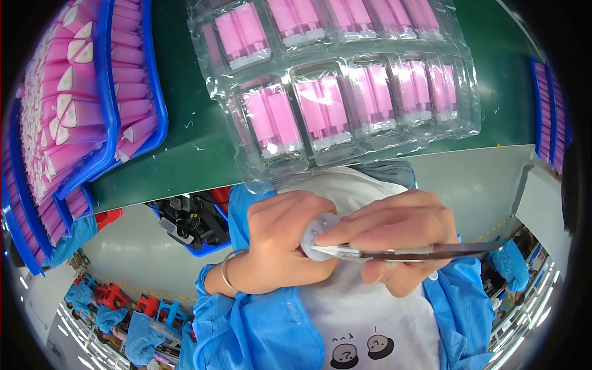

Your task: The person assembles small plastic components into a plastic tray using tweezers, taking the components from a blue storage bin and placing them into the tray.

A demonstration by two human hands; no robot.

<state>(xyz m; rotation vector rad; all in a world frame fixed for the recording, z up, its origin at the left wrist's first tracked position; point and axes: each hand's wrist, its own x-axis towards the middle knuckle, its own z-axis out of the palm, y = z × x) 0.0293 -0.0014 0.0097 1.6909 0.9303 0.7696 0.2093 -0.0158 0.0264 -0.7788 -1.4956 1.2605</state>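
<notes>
My left hand (277, 231) is closed around a round, pale grey part (320, 226) with small marks or pins on its face. Most of that part's body is hidden in the fist. From the other side, my right hand (401, 234) grips metal tweezers (425, 253). Their pointed tip touches or nearly touches the lower edge of the round part, and a right fingertip rests close to it. Both hands are in front of my body, just off the near edge of the green table (185, 160).
A clear plastic blister tray (333, 57) holding pink pieces lies on the table, overhanging its near edge. Blue bins (111, 123) full of pink pieces are stacked at left; more blue bins (538, 111) stand far right. Below the table sits a blue crate (206, 250) of black items. People work in the background.
</notes>
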